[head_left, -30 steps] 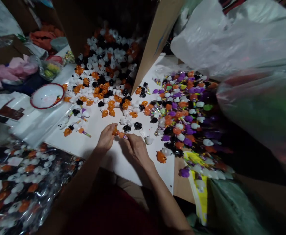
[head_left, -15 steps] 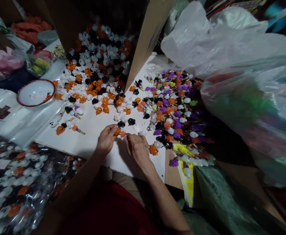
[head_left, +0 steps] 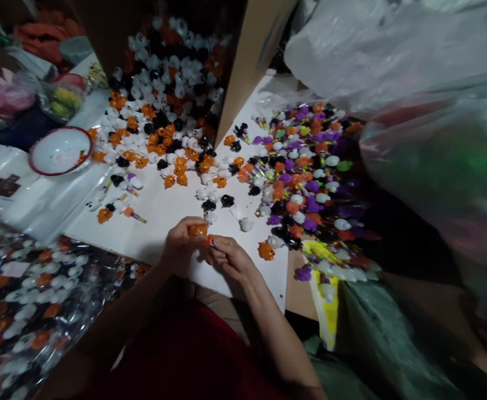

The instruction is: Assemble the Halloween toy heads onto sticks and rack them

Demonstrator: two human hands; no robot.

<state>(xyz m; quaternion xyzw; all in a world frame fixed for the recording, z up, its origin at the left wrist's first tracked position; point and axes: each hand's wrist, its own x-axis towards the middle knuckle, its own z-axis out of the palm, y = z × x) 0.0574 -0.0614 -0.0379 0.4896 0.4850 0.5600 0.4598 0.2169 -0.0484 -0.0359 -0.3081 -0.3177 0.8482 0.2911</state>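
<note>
A red-rimmed white bowl point(head_left: 60, 151) sits at the far left beside pink wrapping point(head_left: 1, 97), a clear plastic bag point(head_left: 39, 311) of black, white and orange toys lies at the near left, a cardboard panel point(head_left: 249, 66) stands far off centre, and translucent plastic bags point(head_left: 426, 111) bulge across the right.

Hands: a left hand point(head_left: 179, 247) and a right hand point(head_left: 232, 258), both bare.
Arms: a left arm point(head_left: 122, 305) and a right arm point(head_left: 279, 328), bare too.
Top: a dark red shirt point(head_left: 185, 355).
Lap: tan cloth point(head_left: 216, 316), maybe pants.
</note>
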